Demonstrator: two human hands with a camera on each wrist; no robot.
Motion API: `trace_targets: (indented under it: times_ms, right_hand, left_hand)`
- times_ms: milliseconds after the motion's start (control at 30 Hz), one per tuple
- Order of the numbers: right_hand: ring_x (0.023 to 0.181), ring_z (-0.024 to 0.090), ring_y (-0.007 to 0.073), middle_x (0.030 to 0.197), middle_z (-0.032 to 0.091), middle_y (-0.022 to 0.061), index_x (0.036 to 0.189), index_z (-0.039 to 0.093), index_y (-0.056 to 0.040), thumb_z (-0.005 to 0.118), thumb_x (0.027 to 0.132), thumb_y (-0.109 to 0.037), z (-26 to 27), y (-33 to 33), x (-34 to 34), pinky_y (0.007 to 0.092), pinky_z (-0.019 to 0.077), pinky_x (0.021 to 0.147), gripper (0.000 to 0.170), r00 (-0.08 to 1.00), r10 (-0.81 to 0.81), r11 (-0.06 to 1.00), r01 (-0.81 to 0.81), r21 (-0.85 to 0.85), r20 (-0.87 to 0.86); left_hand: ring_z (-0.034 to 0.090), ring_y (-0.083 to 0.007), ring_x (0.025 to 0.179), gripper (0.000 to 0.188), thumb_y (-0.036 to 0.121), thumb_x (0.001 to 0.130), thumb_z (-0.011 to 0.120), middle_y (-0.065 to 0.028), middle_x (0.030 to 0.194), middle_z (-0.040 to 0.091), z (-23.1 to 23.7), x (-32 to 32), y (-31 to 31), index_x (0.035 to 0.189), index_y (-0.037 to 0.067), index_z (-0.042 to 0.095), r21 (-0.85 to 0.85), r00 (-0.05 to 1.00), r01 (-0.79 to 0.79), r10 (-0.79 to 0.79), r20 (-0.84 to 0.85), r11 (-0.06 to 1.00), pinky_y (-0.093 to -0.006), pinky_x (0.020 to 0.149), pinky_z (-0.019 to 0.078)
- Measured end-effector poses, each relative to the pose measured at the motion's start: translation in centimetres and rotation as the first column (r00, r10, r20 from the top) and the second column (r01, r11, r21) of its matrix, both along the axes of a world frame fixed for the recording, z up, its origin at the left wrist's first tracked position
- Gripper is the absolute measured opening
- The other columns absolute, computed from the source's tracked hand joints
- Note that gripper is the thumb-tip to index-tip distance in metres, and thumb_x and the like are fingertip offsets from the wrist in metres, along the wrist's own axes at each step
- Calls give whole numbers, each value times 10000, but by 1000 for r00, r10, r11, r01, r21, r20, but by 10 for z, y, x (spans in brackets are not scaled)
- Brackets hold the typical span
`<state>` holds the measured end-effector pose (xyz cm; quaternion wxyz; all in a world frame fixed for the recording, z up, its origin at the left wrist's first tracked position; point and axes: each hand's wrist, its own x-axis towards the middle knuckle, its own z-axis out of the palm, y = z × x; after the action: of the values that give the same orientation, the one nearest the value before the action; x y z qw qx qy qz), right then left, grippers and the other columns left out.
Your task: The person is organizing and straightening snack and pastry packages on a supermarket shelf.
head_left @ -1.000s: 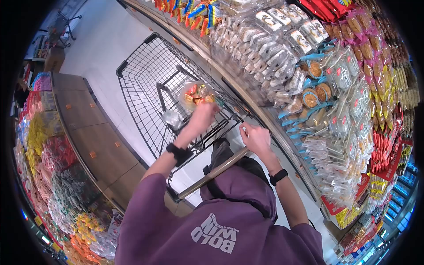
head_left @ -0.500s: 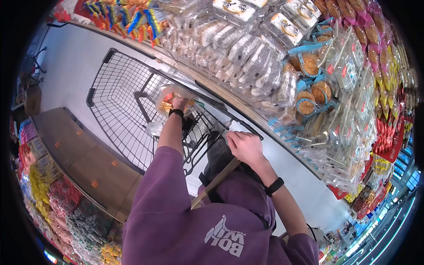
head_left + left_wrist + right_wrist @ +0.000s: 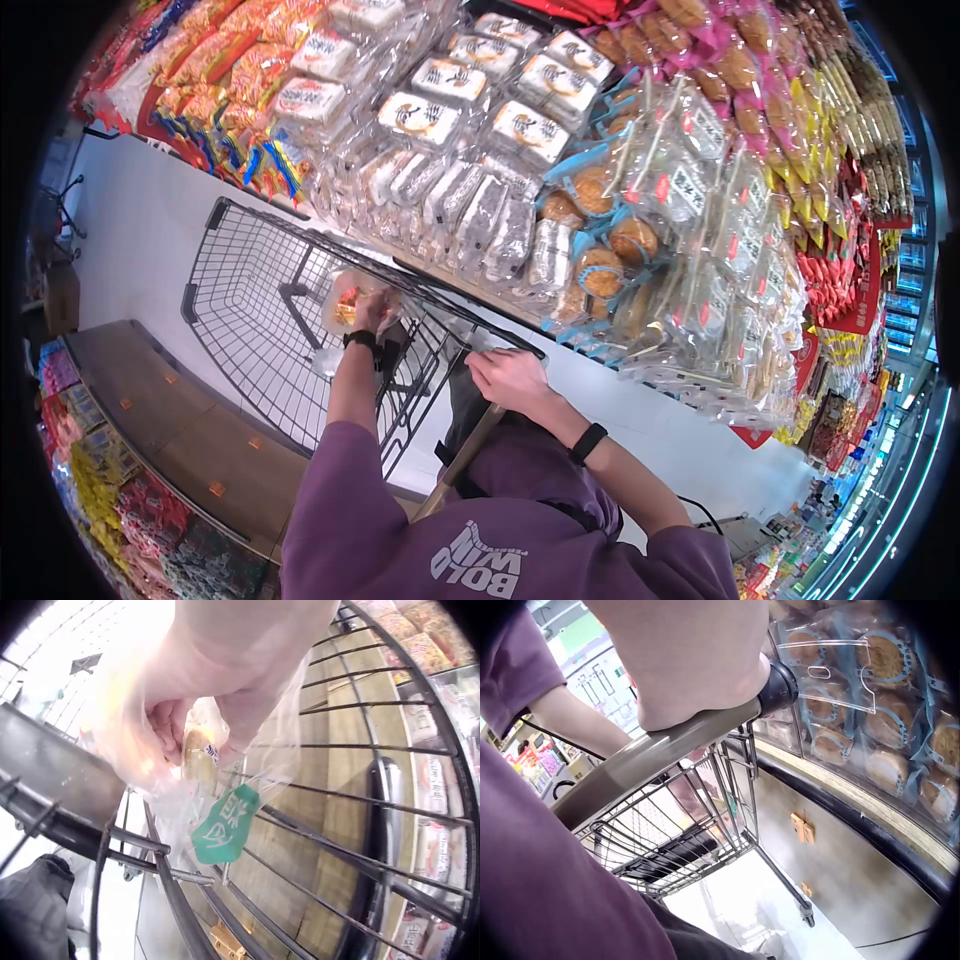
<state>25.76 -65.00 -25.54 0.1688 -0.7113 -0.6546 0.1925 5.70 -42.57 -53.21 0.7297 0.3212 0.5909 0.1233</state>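
Head view: our left hand (image 3: 236, 664) pinches a wrapped snack (image 3: 198, 766) inside the clear plastic bag (image 3: 335, 318), at ten o'clock from our right hand (image 3: 508, 378), which rests on the cart handle (image 3: 656, 750); we cannot tell its grip. We judge a light pinch best, sparing the wrapper.

The clear bag (image 3: 171, 811), with a green label, sits in the wire cart (image 3: 188, 303), red and orange wrappers showing inside. A small tan packet (image 3: 199, 759) stands roughly upright in it, pinched between fingers (image 3: 166, 726). The cart's grey handle (image 3: 667, 746) is straight.
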Motion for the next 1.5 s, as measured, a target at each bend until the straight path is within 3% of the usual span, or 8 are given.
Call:
trace_targets:
  times_ms: [267, 300, 567, 900, 1000, 1100, 1333, 1500]
  right_hand:
    - [666, 658, 270, 718, 637, 69, 845, 603, -76, 561, 904, -198, -9, -6, 6, 402, 526, 557, 142, 997, 72, 997, -70, 37, -35]
    - [669, 659, 273, 721, 639, 73, 852, 603, -77, 558, 905, -197, -8, -6, 6, 405, 527, 561, 139, 996, 84, 996, -83, 19, -31]
    - [781, 661, 368, 821, 664, 166, 1029, 586, -17, 549, 933, -159, 2, -18, 21, 445, 525, 685, 176, 938, 59, 998, -59, 9, -342]
    - [679, 658, 183, 807, 655, 104, 1189, 552, -6, 407, 1056, -249, 196, -98, 95, 330, 516, 668, 313, 411, -1, 907, 384, 172, -912]
    - [722, 652, 110, 862, 658, 64, 1186, 550, 0, 535, 1011, -174, 226, -113, 116, 263, 517, 669, 247, 476, 38, 855, 440, 276, -879]
    - [763, 637, 87, 944, 655, 51, 1178, 545, 8, 616, 968, -117, 252, -126, 131, 229, 527, 679, 255, 425, 42, 818, 504, 275, -904]
    - [837, 651, 125, 1021, 651, 75, 1253, 505, 22, 561, 997, -113, 264, -135, 157, 280, 553, 753, 295, 252, 169, 664, 685, 299, -953]
    - [876, 654, 133, 1037, 649, 91, 1265, 484, 20, 563, 994, -108, 273, -144, 158, 284, 553, 767, 310, 273, 186, 632, 703, 328, -944]
  left_hand:
    - [469, -79, 549, 225, 403, 898, 644, 62, 704, 535, 50, -37, 13, 947, 187, 602, 52, 968, 245, -247, 31, 968, -208, 519, 381]
    - [469, -70, 551, 259, 422, 898, 649, 49, 707, 529, 137, -10, -12, 957, 174, 607, 111, 977, 187, -173, -126, 976, -199, 518, 376]
    - [585, -130, 871, 429, 217, 777, 688, -58, 975, 660, 314, -14, -91, 1095, -69, 648, 226, 945, 322, -328, -11, 919, -271, 817, 442]
    - [557, -87, 910, 369, 92, 736, 759, -2, 977, 622, 507, 143, -127, 1066, -16, 632, 604, 373, 702, -917, 140, 378, -250, 825, 435]
    - [541, -74, 877, 309, 83, 755, 764, -2, 931, 603, 545, 194, -144, 1014, -6, 621, 750, 200, 641, -979, 39, 161, -244, 799, 433]
    - [555, -69, 891, 295, 84, 773, 765, -10, 931, 624, 561, 227, -153, 1021, -1, 629, 774, 205, 589, -970, 133, 231, -252, 808, 442]
    - [634, -89, 820, 384, 121, 811, 805, -56, 960, 681, 582, 252, -213, 1131, -8, 637, 826, 692, 231, -684, 233, 515, -212, 670, 507]
    - [662, -125, 923, 461, 40, 798, 792, -91, 1034, 694, 580, 253, -235, 1203, -51, 591, 878, 700, 102, -661, 270, 467, -241, 811, 520]
